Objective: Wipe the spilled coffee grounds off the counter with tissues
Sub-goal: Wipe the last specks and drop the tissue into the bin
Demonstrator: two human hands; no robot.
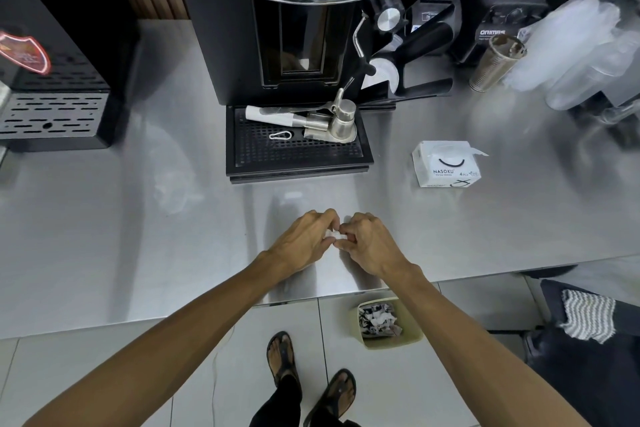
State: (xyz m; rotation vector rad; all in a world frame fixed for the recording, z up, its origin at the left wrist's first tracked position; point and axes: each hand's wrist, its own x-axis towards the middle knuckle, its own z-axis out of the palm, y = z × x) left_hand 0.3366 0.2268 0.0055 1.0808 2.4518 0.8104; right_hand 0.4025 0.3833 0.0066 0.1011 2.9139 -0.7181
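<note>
My left hand [306, 239] and my right hand [369, 243] meet over the steel counter [138, 236], a little in front of the grinder's drip tray. Their curled fingers close together around a small white wad of tissue [334, 234], of which only a sliver shows between the fingertips. No coffee grounds are visible on the metal around the hands. A white tissue pack [445, 165] with one sheet sticking out of its top sits to the right, well clear of both hands.
A black grinder [287, 21] with a drip tray [298, 146] holding metal tools stands straight ahead. Another black machine [52, 97] is at far left, and a blender and plastic cups at far right. A bin [388, 322] with crumpled tissues stands on the floor below the counter edge.
</note>
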